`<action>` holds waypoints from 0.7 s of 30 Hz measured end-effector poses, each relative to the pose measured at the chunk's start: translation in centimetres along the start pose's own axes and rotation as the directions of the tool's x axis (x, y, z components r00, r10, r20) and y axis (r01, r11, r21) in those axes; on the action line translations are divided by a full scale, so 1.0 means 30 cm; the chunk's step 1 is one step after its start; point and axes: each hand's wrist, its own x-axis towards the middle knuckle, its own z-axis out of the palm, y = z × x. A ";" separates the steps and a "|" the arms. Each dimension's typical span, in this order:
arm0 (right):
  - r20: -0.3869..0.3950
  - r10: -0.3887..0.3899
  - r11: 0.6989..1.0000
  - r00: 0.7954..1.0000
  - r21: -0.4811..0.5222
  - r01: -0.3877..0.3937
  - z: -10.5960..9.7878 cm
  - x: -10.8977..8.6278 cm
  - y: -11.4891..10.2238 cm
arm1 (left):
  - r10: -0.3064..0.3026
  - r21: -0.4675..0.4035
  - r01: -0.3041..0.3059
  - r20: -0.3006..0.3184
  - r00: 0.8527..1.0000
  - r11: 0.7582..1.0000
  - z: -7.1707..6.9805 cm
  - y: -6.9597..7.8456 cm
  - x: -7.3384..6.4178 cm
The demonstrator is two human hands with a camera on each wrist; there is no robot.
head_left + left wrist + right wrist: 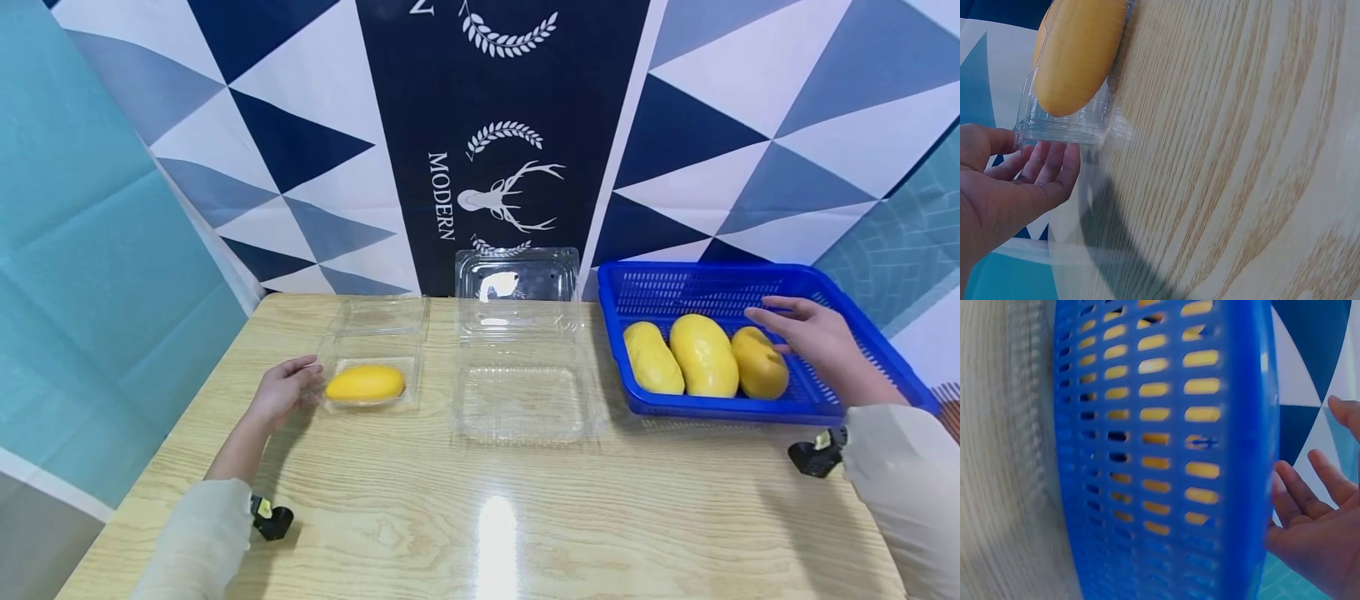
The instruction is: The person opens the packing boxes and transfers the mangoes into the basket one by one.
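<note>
On the left of the table, a small clear plastic box [375,350] lies with its lid folded back. A yellow mango [365,383] lies in it. My left hand [283,388] pinches the box's left edge, the thumb at the rim and the other fingers curled at its end wall in the left wrist view. Over the right part of a blue basket [750,406], my right hand [813,337] hovers with spread fingers, close to an orange-yellow mango [761,367]. Beside that mango lie two paler yellow mango-like fruits, a large one [703,357] and a knobbly one [652,360].
A larger clear plastic box [525,404] stands in the middle, its lid [517,287] raised against the patterned cloth backdrop [517,108]. The pale wooden table [390,517] ends at that backdrop. The basket has slotted walls and a raised rim.
</note>
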 end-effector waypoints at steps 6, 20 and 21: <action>-0.029 -0.057 0.998 0.998 0.001 0.057 0.014 -0.001 -0.036 | 0.004 0.004 -0.004 0.002 1.000 1.000 0.000 0.006 -0.006; -0.015 -0.100 0.995 0.995 0.001 0.100 0.038 -0.017 -0.103 | 0.014 0.003 -0.014 0.001 1.000 1.000 -0.001 0.005 -0.012; -0.014 -0.101 0.995 0.995 -0.004 0.101 0.040 -0.019 -0.109 | 0.015 0.003 -0.015 0.000 1.000 1.000 -0.001 0.005 -0.011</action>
